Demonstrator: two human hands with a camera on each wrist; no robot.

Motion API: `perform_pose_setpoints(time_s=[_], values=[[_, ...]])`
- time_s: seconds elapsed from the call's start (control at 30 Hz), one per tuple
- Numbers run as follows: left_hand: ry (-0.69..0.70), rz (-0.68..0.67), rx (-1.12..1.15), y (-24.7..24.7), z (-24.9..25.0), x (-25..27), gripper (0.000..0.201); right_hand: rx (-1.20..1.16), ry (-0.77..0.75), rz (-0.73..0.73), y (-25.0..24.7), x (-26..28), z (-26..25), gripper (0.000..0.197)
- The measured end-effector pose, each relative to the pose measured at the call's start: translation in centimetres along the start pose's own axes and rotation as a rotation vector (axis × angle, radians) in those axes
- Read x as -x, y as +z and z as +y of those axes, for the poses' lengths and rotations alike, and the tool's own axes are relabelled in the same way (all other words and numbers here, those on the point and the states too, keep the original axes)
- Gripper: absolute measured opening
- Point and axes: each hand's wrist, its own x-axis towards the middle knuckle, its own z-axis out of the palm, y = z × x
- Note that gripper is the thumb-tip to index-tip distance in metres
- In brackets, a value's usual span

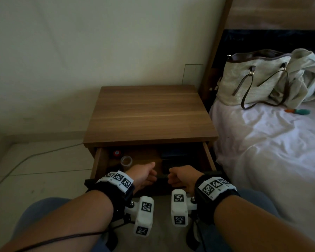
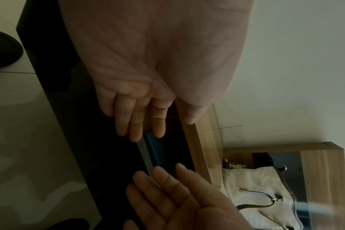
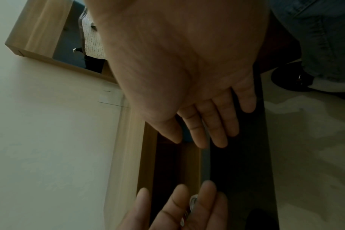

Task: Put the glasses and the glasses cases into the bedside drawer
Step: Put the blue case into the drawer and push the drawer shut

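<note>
The bedside table's drawer (image 1: 208,157) stands pulled out. In its right half lie a blue glasses case (image 1: 173,153) and a darker case (image 1: 168,168) in front of it; no glasses show. My left hand (image 1: 147,174) and right hand (image 1: 176,177) sit side by side at the dark drawer front (image 1: 161,176). In the left wrist view my left fingers (image 2: 140,124) lie straight against the front (image 2: 79,124), near the blue case (image 2: 158,149). My right fingers (image 3: 213,127) also lie straight on the front (image 3: 242,171). Neither hand holds anything.
A tape roll (image 1: 126,160) and a small red object (image 1: 117,153) lie in the drawer's left half. The wooden tabletop (image 1: 149,113) is bare. A woven handbag (image 1: 251,79) and crumpled cloth (image 1: 305,77) rest on the bed (image 1: 271,151) at the right. A cable (image 1: 35,155) crosses the floor.
</note>
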Motion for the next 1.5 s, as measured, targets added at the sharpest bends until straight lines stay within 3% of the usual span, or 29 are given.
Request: perform_pose_setpoints(time_s=[0.13,0.27,0.47,0.87,1.07,1.5], values=[[-0.007,0.015,-0.015,-0.4,0.2,-0.6,0.043,-0.065,0.003,-0.002,0.0,0.2,-0.5,0.026],[-0.099,0.005,-0.16,-1.5,0.2,-0.7,0.059,-0.151,-0.023,0.005,0.3,0.2,-0.6,0.027],[-0.107,0.036,-0.121,-2.7,0.0,-1.7,0.078,-0.214,-0.058,0.015,0.4,0.0,-0.9,0.048],[-0.019,0.082,-0.033,-2.9,1.4,-1.4,0.086,-0.331,0.038,-0.016,0.1,0.2,-3.8,0.049],[0.004,0.116,-0.006,-3.3,2.1,-1.9,0.084,-0.363,0.041,0.016,0.6,-0.5,-4.5,0.07],[0.023,0.164,0.087,-4.4,3.4,-4.6,0.075,-0.404,0.033,0.079,0.2,-3.6,-5.9,0.088]])
